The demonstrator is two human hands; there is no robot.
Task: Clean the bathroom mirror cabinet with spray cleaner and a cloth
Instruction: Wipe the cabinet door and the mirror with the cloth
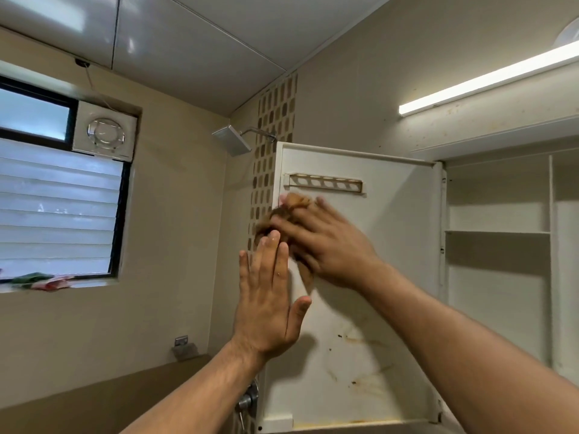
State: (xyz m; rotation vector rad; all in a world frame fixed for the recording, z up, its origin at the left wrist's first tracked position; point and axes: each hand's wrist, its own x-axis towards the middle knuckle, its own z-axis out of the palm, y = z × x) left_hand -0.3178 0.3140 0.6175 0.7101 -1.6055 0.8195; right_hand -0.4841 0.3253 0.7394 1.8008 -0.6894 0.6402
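Note:
The white cabinet door (385,277) stands swung open, its inner face toward me, with brown stains near the bottom. A small slotted rack (326,184) is fixed near its top. My right hand (322,242) presses a brown cloth (296,203) flat against the door's upper left part, just under the rack. My left hand (269,296) holds the door's free left edge, fingers straight along the outer side and thumb on the inner face. The cabinet's white shelves (498,233) show bare at the right. No spray bottle is in view.
A square shower head (232,140) juts out behind the door's top left corner. A lit tube light (488,79) runs above the cabinet. A louvred window (59,211) and exhaust fan (105,131) are on the left wall. A shower valve (247,400) sits below the door.

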